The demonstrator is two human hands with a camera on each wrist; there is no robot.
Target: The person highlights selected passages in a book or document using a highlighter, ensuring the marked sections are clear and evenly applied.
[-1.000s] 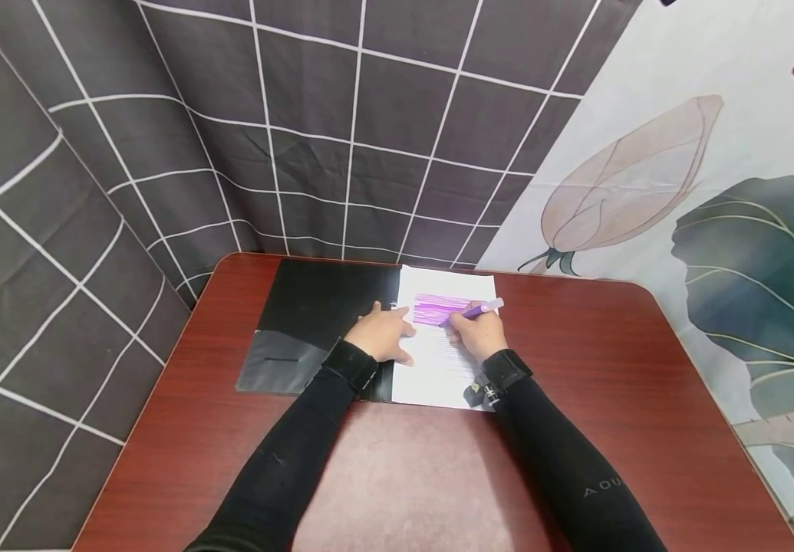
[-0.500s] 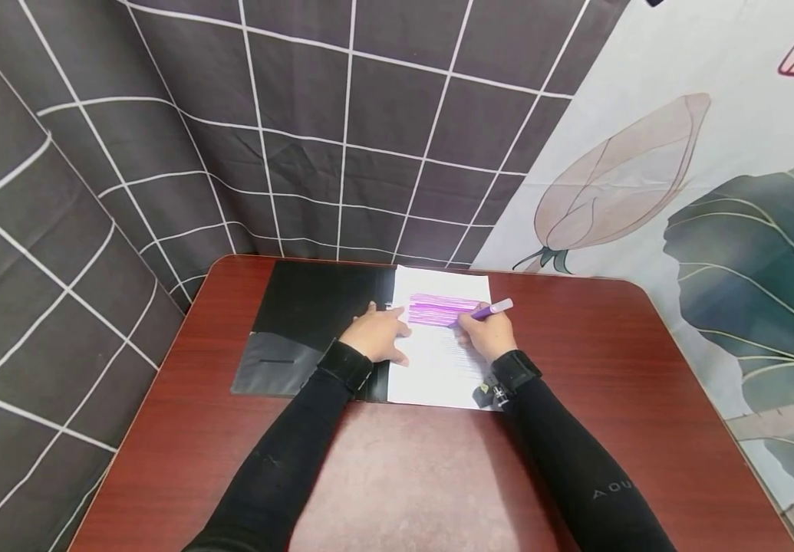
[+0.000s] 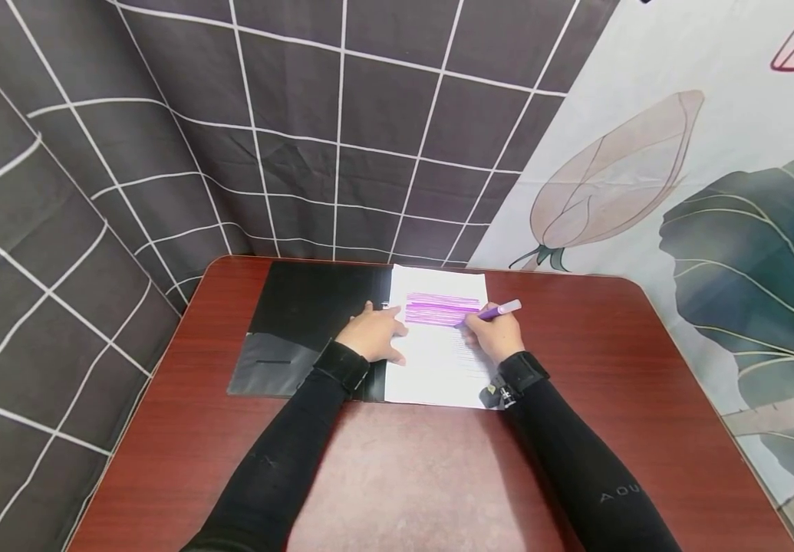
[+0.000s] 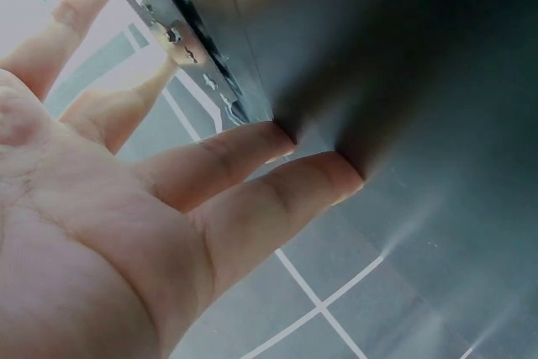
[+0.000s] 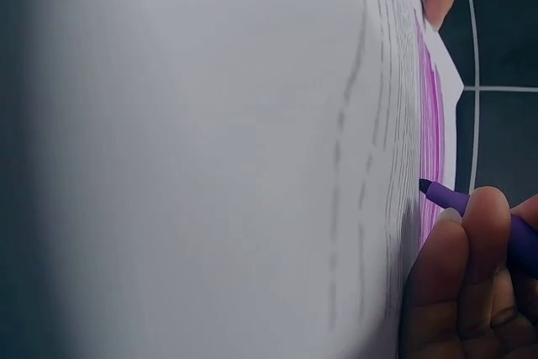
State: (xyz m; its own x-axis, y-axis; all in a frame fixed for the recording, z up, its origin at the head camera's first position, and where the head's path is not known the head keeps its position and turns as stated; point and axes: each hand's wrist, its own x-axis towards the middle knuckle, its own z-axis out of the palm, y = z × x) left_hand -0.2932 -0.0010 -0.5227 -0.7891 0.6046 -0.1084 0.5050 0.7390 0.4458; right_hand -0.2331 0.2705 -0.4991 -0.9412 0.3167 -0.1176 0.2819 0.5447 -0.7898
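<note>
A purple highlighter (image 3: 500, 310) is pinched in my right hand (image 3: 498, 334), its dark tip at the printed lines in the right wrist view. White printed paper (image 3: 431, 372) lies on the right side of an opened black folder (image 3: 321, 295). Purple strokes (image 3: 438, 308) cover several lines in its upper part. My left hand (image 3: 372, 334) rests with fingers spread across the folder's spine and the paper's left edge. In the left wrist view, two fingertips (image 4: 336, 176) touch the black cover beside the metal binder clip mechanism (image 4: 181, 35).
The folder lies near the back edge of a reddish-brown table (image 3: 576, 368). A grey pocket (image 3: 275, 364) crosses the folder's lower left. Behind the table hang a dark gridded cloth (image 3: 300, 169) and a white cloth with a flower print (image 3: 617, 176).
The right hand has moved the highlighter rightward along a line, and the purple stroke runs farther right. The left hand stays on the folder and paper. The head view has shifted slightly.
</note>
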